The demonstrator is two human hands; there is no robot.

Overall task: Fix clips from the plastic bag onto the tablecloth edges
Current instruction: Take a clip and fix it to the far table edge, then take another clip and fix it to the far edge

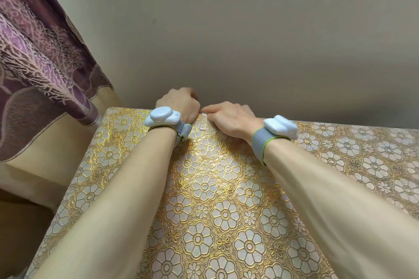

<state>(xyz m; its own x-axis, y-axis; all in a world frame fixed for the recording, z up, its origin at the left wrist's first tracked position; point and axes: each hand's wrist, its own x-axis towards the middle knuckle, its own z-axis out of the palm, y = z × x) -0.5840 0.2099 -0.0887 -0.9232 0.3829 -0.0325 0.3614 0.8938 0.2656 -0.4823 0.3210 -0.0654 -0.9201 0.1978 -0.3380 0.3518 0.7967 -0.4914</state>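
Head view: both hands meet at a clear clip on the far tablecloth edge.
Nearest, two beige sleeves (118,199) reach out over the gold floral tablecloth (204,188), which looks like a thin, embossed, slick sheet that would slide and ripple easily, so it wants holding flat beside the clip. Past the white wrist trackers (162,118), the small transparent clip (202,123) sits on the far edge between the hands; it is probably light, stiff and springy, best pushed squarely from its top end. The left hand (179,103) is curled over that edge just beside the clip, fingertips hidden, seemingly gripping the cloth. The right hand (231,118) has its fingertips (207,109) on the clip's far end; I cannot tell whether they pinch or press. Beyond are a plain wall (249,29) and a purple curtain (34,52).
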